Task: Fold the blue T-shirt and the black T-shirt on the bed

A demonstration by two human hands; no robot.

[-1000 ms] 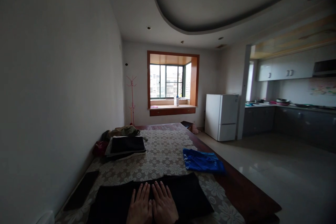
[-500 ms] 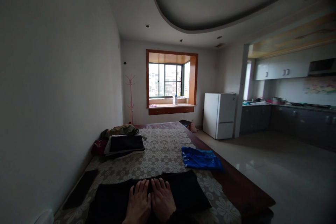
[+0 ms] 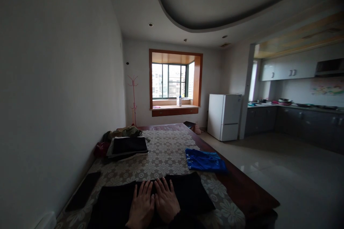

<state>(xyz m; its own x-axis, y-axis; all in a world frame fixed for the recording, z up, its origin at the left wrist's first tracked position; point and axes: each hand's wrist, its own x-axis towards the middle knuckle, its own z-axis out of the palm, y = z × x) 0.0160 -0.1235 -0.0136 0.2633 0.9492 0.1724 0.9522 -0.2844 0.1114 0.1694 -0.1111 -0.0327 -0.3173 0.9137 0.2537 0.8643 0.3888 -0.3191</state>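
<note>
Two hands lie flat before us in the head view: our left hand (image 3: 142, 205) and right hand (image 3: 166, 202), side by side, fingers straight and slightly fanned, pinching nothing, palms pressing the flat black folded cloth (image 3: 188, 195) at the near end of the long wooden table (image 3: 242, 186) with its floral lace cover (image 3: 166, 154). Beyond lie a blue folded garment (image 3: 204, 161) and a stack of dark folded clothes (image 3: 129, 146).

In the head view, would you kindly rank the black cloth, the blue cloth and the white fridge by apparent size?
1. black cloth, though it lies nearest the camera
2. white fridge and blue cloth look too alike to rank.
</note>
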